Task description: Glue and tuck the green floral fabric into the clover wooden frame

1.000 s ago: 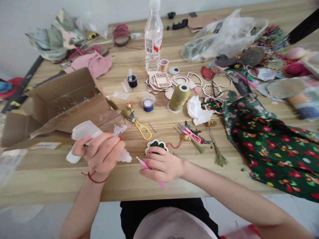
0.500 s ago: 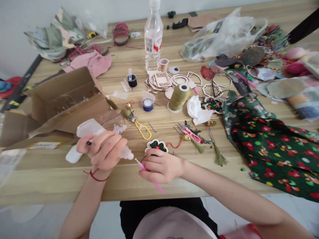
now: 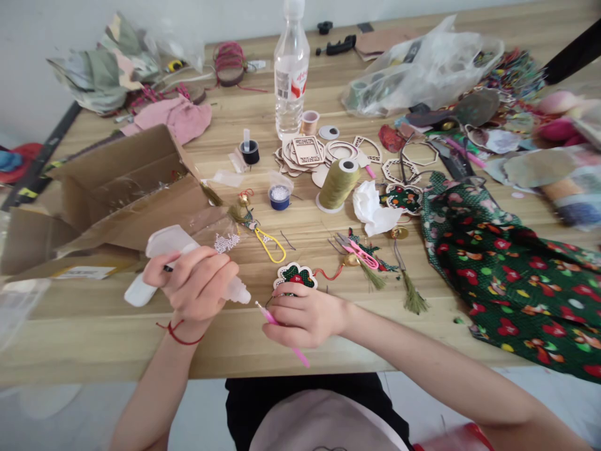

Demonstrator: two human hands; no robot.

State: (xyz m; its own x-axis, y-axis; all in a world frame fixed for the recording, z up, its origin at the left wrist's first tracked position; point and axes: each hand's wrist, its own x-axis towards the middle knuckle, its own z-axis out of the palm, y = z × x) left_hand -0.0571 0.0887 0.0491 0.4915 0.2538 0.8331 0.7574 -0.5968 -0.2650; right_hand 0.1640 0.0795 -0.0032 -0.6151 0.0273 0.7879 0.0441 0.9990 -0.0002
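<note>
Left fingers (image 3: pixel 211 275): round bottle (image 3: pixel 171 239), nozzle (image 3: pixel 241 293) toward 4 o'clock
Right fingers (image 3: pixel 286 316): gripping pen (image 3: pixel 268 316), tip toward 10
Nozzle–tip: just apart

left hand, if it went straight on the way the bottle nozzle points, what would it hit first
Probably the pink tool held in the right hand: its tip sits just beyond the nozzle of the white bottle in the left hand. Depth is unclear, so the nozzle might pass above it.

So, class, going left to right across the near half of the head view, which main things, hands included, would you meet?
Box → left hand → right hand → scissors → green cloth.
</note>
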